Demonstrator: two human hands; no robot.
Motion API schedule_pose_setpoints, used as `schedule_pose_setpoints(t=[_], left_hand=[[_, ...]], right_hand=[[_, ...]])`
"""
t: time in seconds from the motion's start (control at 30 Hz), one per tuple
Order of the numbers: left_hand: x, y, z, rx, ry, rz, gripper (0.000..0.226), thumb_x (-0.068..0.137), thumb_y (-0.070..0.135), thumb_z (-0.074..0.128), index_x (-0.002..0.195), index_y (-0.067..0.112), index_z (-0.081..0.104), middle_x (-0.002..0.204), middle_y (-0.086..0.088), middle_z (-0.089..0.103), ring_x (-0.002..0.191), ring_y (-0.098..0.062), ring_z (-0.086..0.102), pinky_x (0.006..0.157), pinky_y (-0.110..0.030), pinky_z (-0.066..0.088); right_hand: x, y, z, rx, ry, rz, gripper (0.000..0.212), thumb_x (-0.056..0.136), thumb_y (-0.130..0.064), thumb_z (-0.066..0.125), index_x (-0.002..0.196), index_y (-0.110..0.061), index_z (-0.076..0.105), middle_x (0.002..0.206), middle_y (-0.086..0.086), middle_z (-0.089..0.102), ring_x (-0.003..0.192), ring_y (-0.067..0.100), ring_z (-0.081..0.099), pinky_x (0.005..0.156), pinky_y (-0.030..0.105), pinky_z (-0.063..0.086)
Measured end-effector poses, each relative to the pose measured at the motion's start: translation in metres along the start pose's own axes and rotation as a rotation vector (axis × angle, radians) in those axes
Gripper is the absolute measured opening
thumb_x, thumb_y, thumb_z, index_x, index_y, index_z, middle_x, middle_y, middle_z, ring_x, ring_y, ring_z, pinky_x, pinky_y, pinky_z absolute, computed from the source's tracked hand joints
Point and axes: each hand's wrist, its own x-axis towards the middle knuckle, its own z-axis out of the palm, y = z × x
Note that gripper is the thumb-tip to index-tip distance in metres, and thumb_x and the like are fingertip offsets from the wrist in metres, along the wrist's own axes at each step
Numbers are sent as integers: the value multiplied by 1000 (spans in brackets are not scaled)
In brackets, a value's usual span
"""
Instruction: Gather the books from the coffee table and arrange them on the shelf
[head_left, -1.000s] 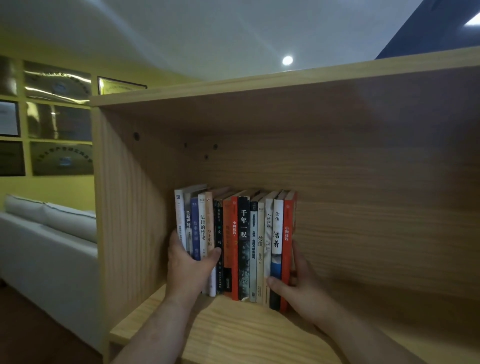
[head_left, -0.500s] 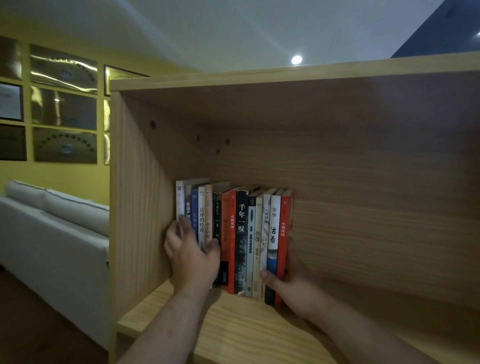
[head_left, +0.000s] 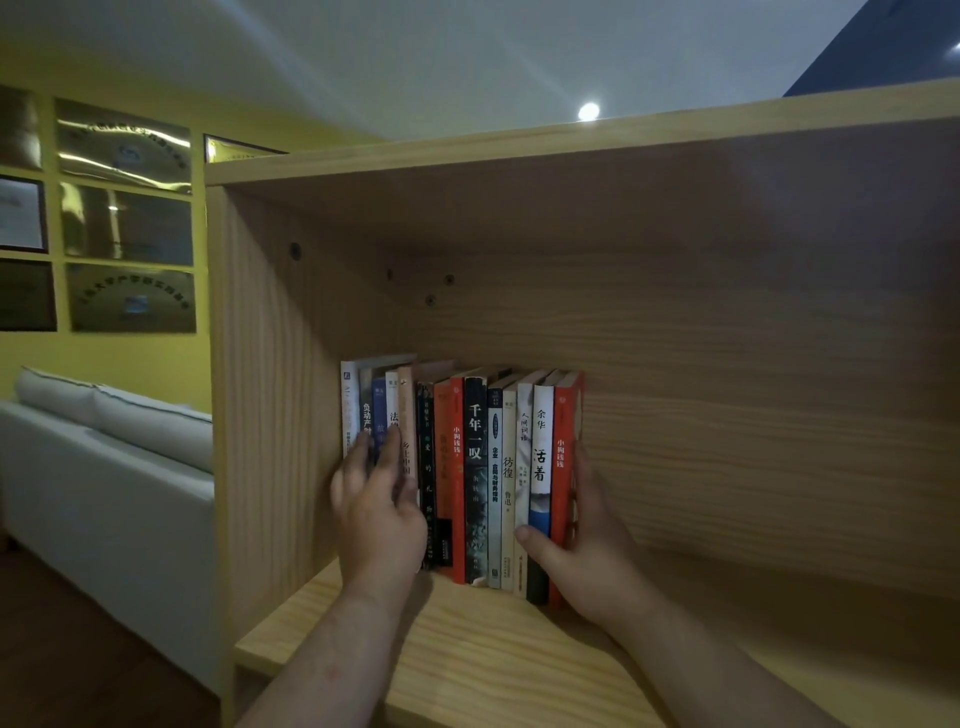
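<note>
— Where are the books (head_left: 475, 467)?
— On the shelf (head_left: 519, 670), standing near its left side.
— How do they stand?
— Upright in one tight row, spines facing out, most with Chinese titles.
— Colours?
— Pale and blue spines at the left, then red, black and cream. A red book (head_left: 563, 483) ends the row on the right.

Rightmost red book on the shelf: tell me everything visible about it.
The red paperback book stands upright at the right end of the row, spine outward with white vertical characters, resting on the pale wooden shelf board. Its left cover lies against the white-and-blue book. The right hand grips it: fingers on its right cover, thumb across the lower spines.
</note>
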Motion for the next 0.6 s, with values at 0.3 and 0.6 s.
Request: schedule_pose_setpoints(t=[0.3, 0.6], left_hand=[[1, 1, -1, -36, -20, -49, 56, 93, 13, 61, 144, 33, 46, 153, 0, 33, 141, -20, 22, 110, -28, 23], [-15, 13, -32, -15, -237, -50, 65, 94, 27, 60, 150, 35, 29, 157, 6, 19, 145, -19, 18, 115, -37, 26]], right_hand=[[4, 6, 1, -33, -28, 9, 118, 82, -38, 81, 155, -56, -10, 162, -14, 26, 144, 12, 38, 114, 43, 43], [0, 2, -10, 54, 28, 43, 102, 78, -37, 85, 154, -54, 18, 155, -14, 38, 141, 13, 39, 114, 48, 40]])
